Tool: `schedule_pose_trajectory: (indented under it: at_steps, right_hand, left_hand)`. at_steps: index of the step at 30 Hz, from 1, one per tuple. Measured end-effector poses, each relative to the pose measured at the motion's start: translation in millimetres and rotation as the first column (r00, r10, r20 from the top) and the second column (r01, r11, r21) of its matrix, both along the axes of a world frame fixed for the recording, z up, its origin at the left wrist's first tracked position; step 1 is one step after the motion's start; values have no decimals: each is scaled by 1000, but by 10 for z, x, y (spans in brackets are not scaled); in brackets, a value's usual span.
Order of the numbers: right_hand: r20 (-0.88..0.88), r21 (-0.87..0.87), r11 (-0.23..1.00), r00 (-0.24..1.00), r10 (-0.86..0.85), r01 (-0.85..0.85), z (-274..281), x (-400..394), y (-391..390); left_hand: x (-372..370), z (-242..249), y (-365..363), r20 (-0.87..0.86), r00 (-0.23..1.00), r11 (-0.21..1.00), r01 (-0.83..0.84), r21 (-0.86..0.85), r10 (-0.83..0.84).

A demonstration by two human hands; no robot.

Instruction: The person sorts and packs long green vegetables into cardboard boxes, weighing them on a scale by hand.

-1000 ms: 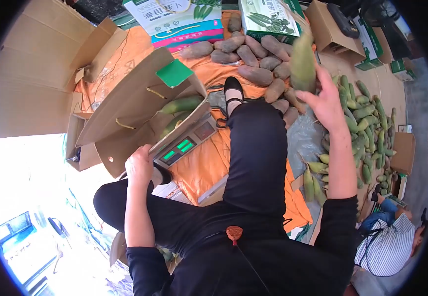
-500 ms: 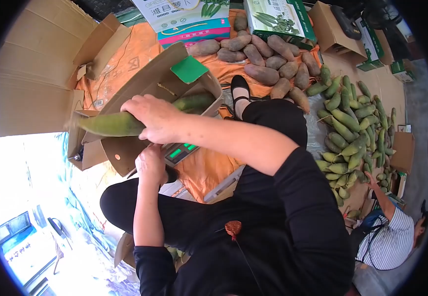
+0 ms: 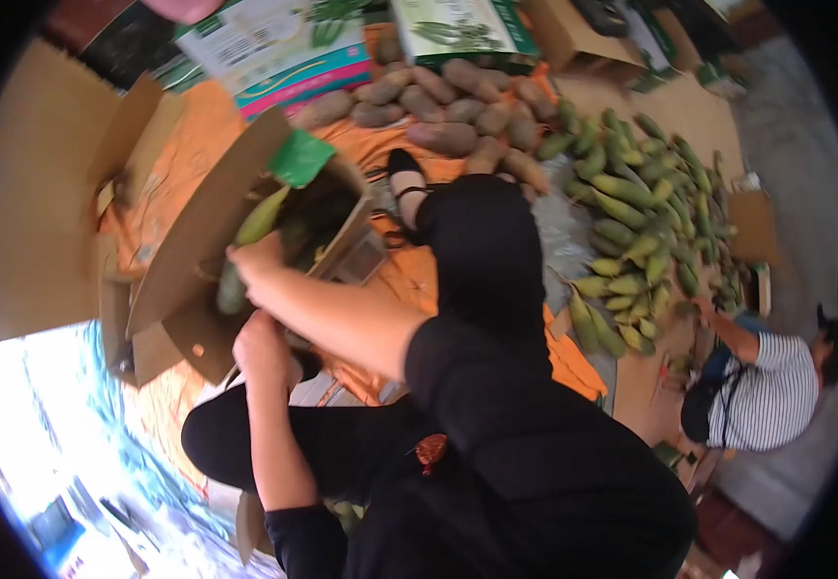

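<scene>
My right hand (image 3: 257, 268) is wrapped round a long green radish (image 3: 263, 214) inside the opening of a cardboard box (image 3: 209, 198). The radish slants, with its pale tip toward the green flap (image 3: 300, 157) and its other end below my fingers. More green radishes lie in the shadowed inside of the box, partly hidden. My left hand (image 3: 263, 349) is closed at the near edge of the same box, beside its lower flap; the fingertips are hidden. Under the box, a scale (image 3: 361, 259) shows in part.
A big heap of green radishes (image 3: 646, 222) lies to the right, and several brownish, earthy roots (image 3: 443, 138) lie ahead. Printed cartons (image 3: 284, 53) stand behind them. Tall cardboard (image 3: 42, 203) rises at left. A person in a striped shirt (image 3: 771, 391) reaches toward the heap.
My right hand has lowered the radish into the box, turning it from sideways to slanted. My left hand stays at the box's edge. The whole view has shifted, and the scale's lit display is now hidden.
</scene>
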State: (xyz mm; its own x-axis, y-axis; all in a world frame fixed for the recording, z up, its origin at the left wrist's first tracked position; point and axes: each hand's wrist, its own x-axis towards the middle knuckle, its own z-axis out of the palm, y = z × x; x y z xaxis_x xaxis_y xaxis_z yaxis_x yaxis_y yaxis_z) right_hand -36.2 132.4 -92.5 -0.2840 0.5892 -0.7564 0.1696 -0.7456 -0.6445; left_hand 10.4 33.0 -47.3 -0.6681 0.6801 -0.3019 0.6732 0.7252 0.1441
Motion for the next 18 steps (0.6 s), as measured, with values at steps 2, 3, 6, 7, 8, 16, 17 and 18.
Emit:
schedule_pose_trajectory:
  at_steps: [2,3,6,7,8,16,17,18]
  right_hand:
    - [104,44,987,982,-160,157,-441,-353,-172]
    - [111,47,983,977,-180,176,-426,-299,-180]
    - [-217,-187,944,948,232,-274,-21,-167,-158]
    - [-365,-93,911,865,344,-401,208,-20,-71]
    - [-492,17,863,747,447,-505,455,147,25]
    - [-359,820,534,540,761,-207,1563,1623,1446]
    - [-389,777,608,637,666,-162,1484,1865,1610]
    - [-410,729,676,722,557,-107,1321,2109,1760]
  left_hand:
    - [-65,-134,-50,-38,999,999,0,41,2]
    - [-69,-127,-48,-45,999,999,9,44,-7]
    - [-127,-135,-88,-69,998,1000,15,-17,-16]
    - [-111,-97,-53,-64,998,1000,-6,27,8]
    - [-138,-121,-62,-65,997,999,31,44,-28]
    - [-71,21,38,10,997,984,70,163,-72]
    - [-68,23,41,30,998,985,52,166,-58]
    - [-66,16,38,34,997,985,65,157,-71]
